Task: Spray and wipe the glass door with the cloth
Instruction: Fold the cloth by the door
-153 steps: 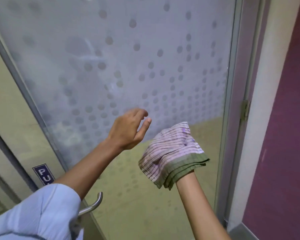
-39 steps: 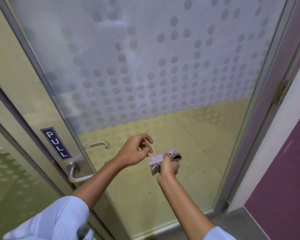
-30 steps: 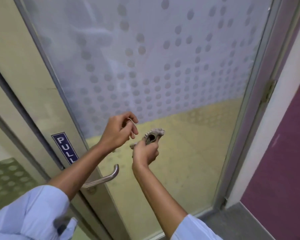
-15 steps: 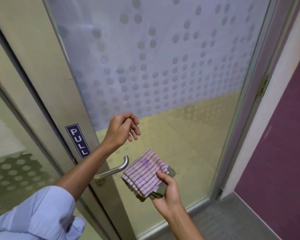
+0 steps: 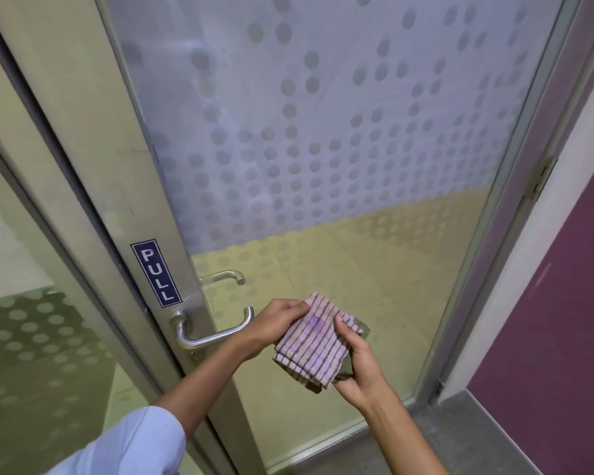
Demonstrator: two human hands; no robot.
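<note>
The glass door (image 5: pixel 323 132) fills the view, frosted with grey dots above and plain glass below. A folded pink cloth with dark stripes and a green underside (image 5: pixel 311 347) is held in front of the door's lower pane. My right hand (image 5: pixel 360 365) cups it from below and the right, thumb on top. My left hand (image 5: pixel 275 325) pinches the cloth's upper left edge. No spray bottle is in view.
A metal lever handle (image 5: pixel 213 332) juts out just left of my left hand, under a blue PULL sign (image 5: pixel 155 273). A second glass panel (image 5: pixel 31 337) stands at left. The door frame with a hinge (image 5: pixel 539 180) and a purple wall (image 5: pixel 563 303) are at right.
My left hand came down from above the handle and took hold of the cloth's edge. The right hand keeps the cloth, now a little further right and lower.
</note>
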